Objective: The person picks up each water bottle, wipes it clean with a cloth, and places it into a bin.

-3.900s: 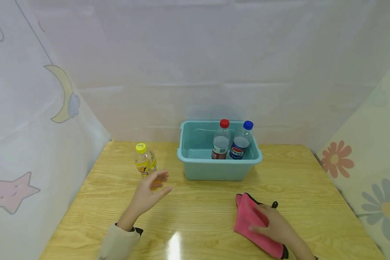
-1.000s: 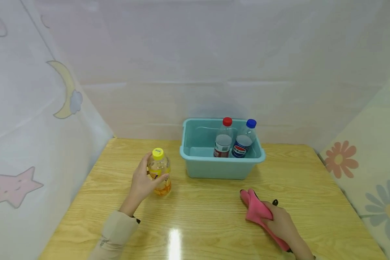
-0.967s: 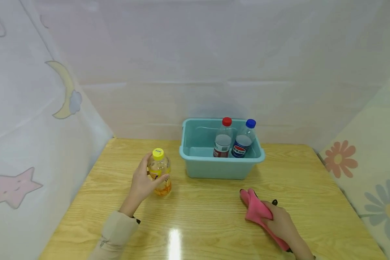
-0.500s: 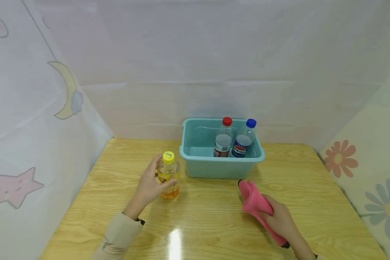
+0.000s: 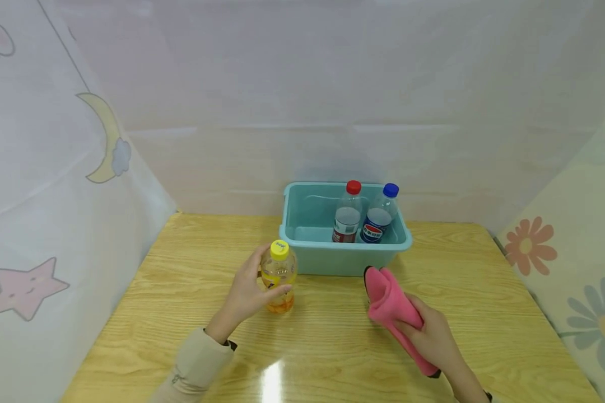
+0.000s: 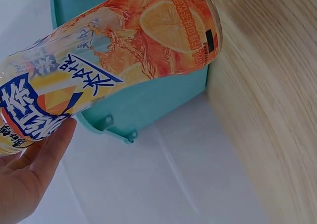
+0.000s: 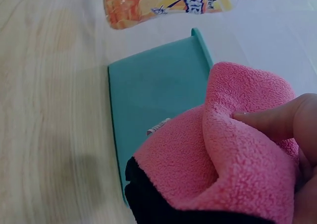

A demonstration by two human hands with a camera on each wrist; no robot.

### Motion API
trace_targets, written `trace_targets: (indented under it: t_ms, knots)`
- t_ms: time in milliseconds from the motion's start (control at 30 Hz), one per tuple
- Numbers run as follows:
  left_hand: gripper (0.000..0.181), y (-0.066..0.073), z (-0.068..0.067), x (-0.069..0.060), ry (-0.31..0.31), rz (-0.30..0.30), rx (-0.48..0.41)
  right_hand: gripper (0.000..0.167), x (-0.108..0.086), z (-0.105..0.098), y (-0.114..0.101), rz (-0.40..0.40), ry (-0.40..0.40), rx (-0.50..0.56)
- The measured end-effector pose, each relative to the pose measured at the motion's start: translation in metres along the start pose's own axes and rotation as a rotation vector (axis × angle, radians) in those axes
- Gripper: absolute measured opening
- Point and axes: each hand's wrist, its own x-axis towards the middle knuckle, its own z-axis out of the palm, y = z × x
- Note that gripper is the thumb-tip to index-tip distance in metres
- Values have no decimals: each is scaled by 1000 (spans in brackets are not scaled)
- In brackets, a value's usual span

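My left hand [image 5: 247,288] grips a clear plastic bottle [image 5: 279,277] with a yellow cap and orange drink pictured on its label. The bottle is upright before the basin's left front corner; whether its base touches the table I cannot tell. In the left wrist view, fingers [image 6: 52,154] lie against the label near the bottle's upper part. A pink fluffy cloth [image 5: 395,308] with black edging is bunched in my right hand [image 5: 433,338], above the table at the right. The right wrist view shows the thumb [image 7: 270,122] pressing into a fold of the cloth [image 7: 237,149].
A light teal plastic basin [image 5: 333,260] stands at the back of the wooden table [image 5: 181,263]. Inside its right half are a red-capped bottle [image 5: 347,218] and a blue-capped bottle [image 5: 375,224]. White sheeting [image 5: 232,140] hangs behind, with printed sheets at both sides.
My left hand has taken hold of the yellow-capped bottle and brought it rightward and nearer. My right hand has gathered up the cloth and raised it slightly toward the basin.
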Motion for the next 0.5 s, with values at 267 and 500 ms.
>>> trace_targets:
  t_ms: [267,500]
  knots:
    - [82,6,14,-2,-23,59,-14,49,2,1,-19,-32,71,66]
    - [80,13,21,-6,-78,80,-54,47,3,6,-27,-56,126,126]
